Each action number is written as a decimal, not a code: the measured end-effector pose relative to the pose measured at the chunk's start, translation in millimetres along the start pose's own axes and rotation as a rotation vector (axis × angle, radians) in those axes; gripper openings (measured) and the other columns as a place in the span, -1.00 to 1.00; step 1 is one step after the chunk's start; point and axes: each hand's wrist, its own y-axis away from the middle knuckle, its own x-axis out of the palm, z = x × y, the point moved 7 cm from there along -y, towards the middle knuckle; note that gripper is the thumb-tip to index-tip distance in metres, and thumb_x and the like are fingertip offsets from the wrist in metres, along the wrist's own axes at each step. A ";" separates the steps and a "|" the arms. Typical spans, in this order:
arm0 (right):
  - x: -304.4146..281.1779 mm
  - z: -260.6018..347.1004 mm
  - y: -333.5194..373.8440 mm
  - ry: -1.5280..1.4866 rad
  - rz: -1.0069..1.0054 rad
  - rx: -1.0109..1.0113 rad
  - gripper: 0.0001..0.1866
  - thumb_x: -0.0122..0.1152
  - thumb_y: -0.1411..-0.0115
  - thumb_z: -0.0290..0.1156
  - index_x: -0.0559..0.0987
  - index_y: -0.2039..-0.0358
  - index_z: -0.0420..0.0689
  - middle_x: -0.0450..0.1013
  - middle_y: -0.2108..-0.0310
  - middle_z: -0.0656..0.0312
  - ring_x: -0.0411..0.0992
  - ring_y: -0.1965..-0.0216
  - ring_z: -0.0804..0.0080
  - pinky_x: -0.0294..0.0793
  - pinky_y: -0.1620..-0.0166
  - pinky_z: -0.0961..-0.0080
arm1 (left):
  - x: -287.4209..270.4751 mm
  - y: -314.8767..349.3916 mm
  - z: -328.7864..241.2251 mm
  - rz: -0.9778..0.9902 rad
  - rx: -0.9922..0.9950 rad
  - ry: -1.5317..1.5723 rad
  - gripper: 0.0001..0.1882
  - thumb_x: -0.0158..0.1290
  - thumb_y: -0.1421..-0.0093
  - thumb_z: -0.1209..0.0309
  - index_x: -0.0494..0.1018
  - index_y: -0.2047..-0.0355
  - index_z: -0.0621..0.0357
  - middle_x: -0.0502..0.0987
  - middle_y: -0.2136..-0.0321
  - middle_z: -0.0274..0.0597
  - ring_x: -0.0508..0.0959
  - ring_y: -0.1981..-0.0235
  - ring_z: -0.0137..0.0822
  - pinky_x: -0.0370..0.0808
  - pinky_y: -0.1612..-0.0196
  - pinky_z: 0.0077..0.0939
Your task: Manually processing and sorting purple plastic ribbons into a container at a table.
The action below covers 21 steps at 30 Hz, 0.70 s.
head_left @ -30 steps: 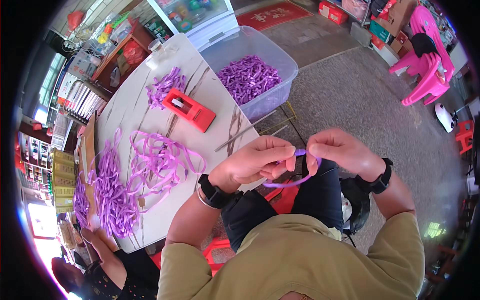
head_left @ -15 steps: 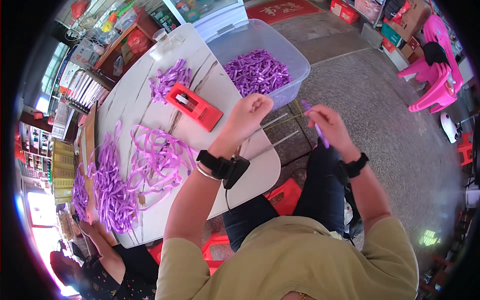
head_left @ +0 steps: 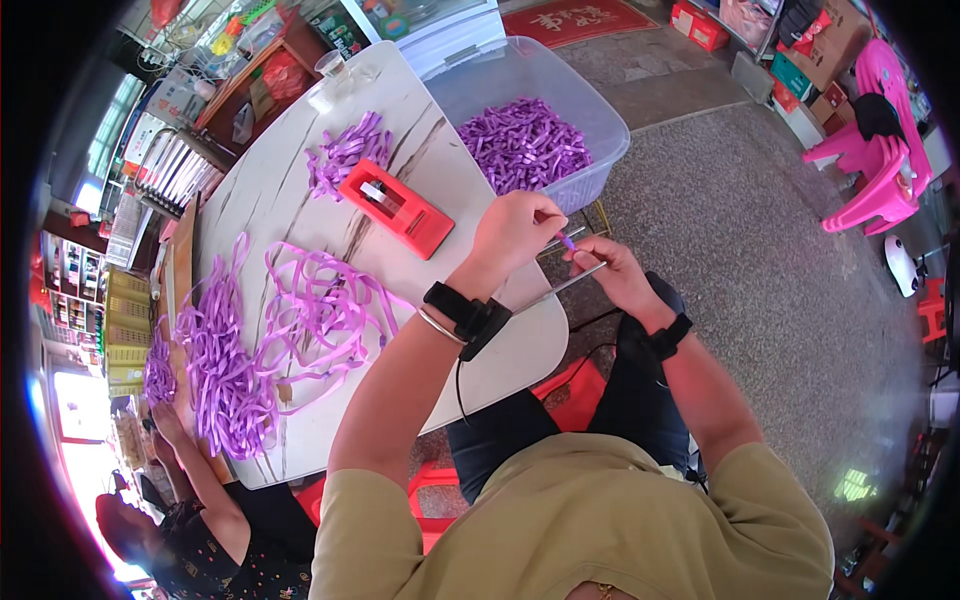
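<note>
A short purple ribbon piece spans the small gap between my two hands. My left hand, past the table's right edge, is closed with its fingertips at one end of it. At the other end, my right hand pinches it. Two thin metal rods stick out from the table edge beneath my hands, one tip close to my right fingers. Beyond them, a clear plastic bin holds a heap of short folded purple ribbons. My fingers partly cover the held piece.
On the marble-patterned table lie a red plastic device, a small ribbon pile, loose lilac ribbon loops and a long ribbon bundle. Another person sits at lower left. Pink chairs stand far right.
My right hand has moved left to meet my left hand, bringing the ribbon piece along. That piece now stretches between both hands. The other person's arms have shifted slightly.
</note>
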 end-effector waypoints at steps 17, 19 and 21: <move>2.5 -14.0 9.4 -0.009 -0.090 0.095 -0.81 -0.04 -0.17 -0.38 0.44 0.31 -0.23 0.39 0.45 0.35 0.34 0.46 0.67 0.34 0.37 0.71 | 8.7 2.3 10.1 0.093 -0.049 -0.057 -0.81 0.13 0.13 0.30 0.52 0.54 0.16 0.51 0.59 -0.14 0.51 0.54 -0.25 0.41 0.44 -0.45; 0.9 -14.5 11.2 -0.011 -0.093 0.044 -0.81 -0.04 -0.17 -0.38 0.44 0.30 -0.23 0.39 0.45 0.35 0.34 0.48 0.66 0.35 0.39 0.71 | 11.7 0.5 9.5 0.108 -0.044 -0.058 -0.81 0.13 0.13 0.30 0.52 0.54 0.15 0.51 0.60 -0.15 0.51 0.54 -0.25 0.40 0.45 -0.44; -0.3 -14.0 18.1 0.013 -0.166 0.088 -0.82 -0.04 -0.16 -0.41 0.45 0.32 -0.24 0.39 0.50 0.33 0.35 0.50 0.65 0.35 0.40 0.71 | 12.4 0.2 11.3 0.118 -0.055 -0.060 -0.81 0.13 0.13 0.30 0.52 0.54 0.16 0.51 0.61 -0.14 0.51 0.56 -0.25 0.40 0.46 -0.44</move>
